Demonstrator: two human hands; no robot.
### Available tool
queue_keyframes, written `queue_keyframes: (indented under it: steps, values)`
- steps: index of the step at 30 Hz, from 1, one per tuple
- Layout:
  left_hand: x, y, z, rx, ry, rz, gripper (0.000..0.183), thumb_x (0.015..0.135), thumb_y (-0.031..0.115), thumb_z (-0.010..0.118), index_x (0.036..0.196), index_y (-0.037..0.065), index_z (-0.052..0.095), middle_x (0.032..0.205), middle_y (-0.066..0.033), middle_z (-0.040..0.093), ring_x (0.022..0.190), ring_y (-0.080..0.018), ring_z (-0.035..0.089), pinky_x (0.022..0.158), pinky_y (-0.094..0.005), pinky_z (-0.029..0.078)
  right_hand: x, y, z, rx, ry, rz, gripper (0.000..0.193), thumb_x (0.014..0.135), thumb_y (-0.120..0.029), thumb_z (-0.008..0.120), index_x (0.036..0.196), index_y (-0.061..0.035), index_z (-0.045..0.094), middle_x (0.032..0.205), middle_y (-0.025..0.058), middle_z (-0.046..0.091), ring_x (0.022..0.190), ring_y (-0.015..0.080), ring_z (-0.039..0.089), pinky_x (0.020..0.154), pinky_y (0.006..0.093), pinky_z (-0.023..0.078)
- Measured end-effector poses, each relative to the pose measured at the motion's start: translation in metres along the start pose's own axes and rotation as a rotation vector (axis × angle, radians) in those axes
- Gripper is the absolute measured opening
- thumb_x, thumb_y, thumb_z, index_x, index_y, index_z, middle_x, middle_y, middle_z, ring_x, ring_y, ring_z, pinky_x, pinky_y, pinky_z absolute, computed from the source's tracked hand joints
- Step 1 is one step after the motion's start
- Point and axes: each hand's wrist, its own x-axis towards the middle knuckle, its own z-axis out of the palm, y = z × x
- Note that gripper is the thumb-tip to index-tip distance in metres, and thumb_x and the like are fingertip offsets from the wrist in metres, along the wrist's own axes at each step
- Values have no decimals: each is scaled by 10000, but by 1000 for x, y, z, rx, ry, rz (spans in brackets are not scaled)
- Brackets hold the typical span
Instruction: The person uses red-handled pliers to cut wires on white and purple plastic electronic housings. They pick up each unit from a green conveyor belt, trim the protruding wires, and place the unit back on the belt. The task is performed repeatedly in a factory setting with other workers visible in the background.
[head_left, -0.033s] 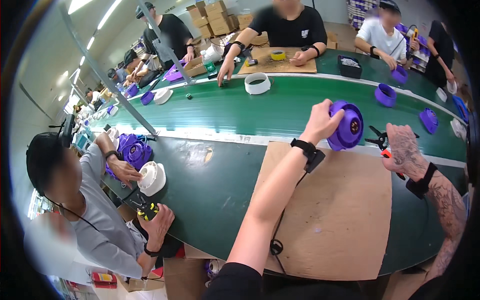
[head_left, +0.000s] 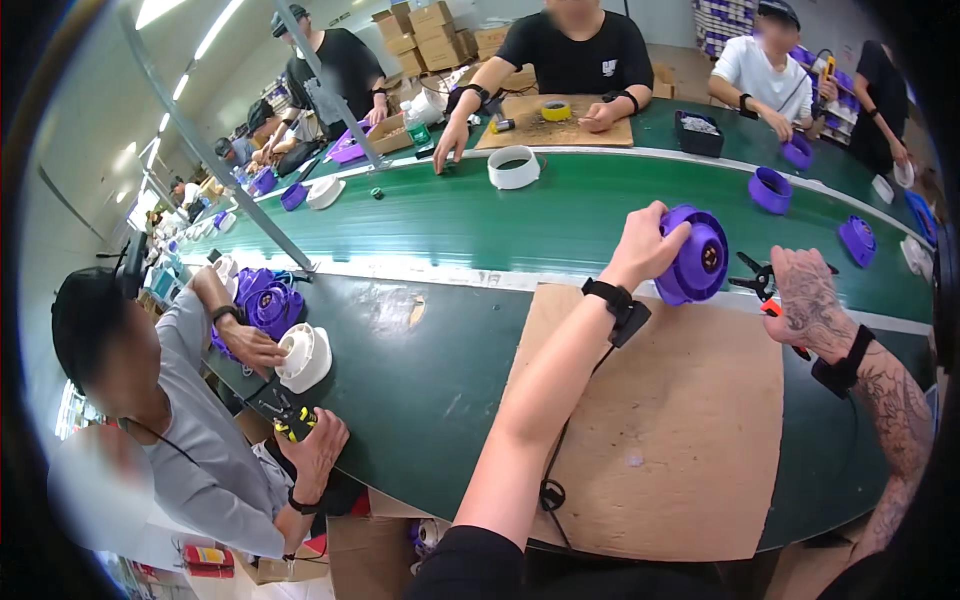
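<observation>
My left hand grips a purple round plastic housing by its rim. The housing is tilted so its dark round centre with small brassy spots shows; it hangs over the belt's near edge. To the right, my right hand is closed round the handles of black-and-orange pliers. The plier jaws are parted and point left toward the housing, a small gap away from it. Below both hands lies a brown cardboard sheet on the dark green table.
A green conveyor belt crosses ahead, carrying a white ring and purple rings. At left, a co-worker holds yellow-and-black pliers beside a white housing. A metal post rises left. More people sit across the belt.
</observation>
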Motion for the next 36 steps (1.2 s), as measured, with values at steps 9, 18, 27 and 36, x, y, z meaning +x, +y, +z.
queue_keyframes:
  steps: [9,18,27,36]
  values:
    - [-3,-15,-4,-112,-251,-134,412,907,341,725,1054,-43,742,904,-190,752,831,-255,707,787,-377,559,21,-18,-18,-288,-34,-186,467,522,-193,848,879,-105,560,827,51,619,813,224,623,780,370,435]
    - [-1,-9,3,-133,-324,-85,425,922,343,687,1042,-63,725,850,-171,723,791,-244,670,757,-368,532,21,-31,-10,-436,-174,-230,563,611,-357,863,1030,-63,630,871,75,660,848,226,645,835,365,405]
    - [-1,1,4,-49,-290,-57,412,929,334,667,1027,-64,711,813,-150,698,765,-213,639,731,-350,512,29,-43,-11,-606,-279,-217,586,689,-435,831,1094,-66,622,852,44,663,818,194,651,832,375,410]
    - [-5,0,-13,20,-236,-89,457,904,364,711,1019,-77,727,852,-241,727,798,-316,703,758,-413,546,41,-45,-7,-495,-181,-285,525,649,-364,871,1029,-72,656,822,46,691,779,198,686,784,372,441]
